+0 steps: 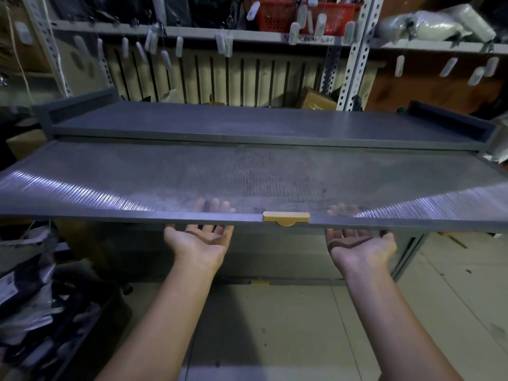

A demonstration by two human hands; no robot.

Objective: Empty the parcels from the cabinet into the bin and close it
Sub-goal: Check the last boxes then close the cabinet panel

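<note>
Red basket [277, 15], cardboard box [316, 100], slotted metal shelving [360, 50]

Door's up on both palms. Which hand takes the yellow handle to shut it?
Right hand, marginally: its fingertips lie closer to the yellow handle on the door edge than those of the left hand. Both palms face up under it.

1. I see the door [247, 177] as a translucent grey panel with fine ribbed lines, edged in dark grey.
2. Its handle [286, 216] is mustard yellow.
3. The cabinet [220, 119] top reads plain dark grey.
4. The basket [277, 15] is red, and the uprights [357, 50] are white with punched holes.
5. The parcels [27, 312] show black and grey.
</note>
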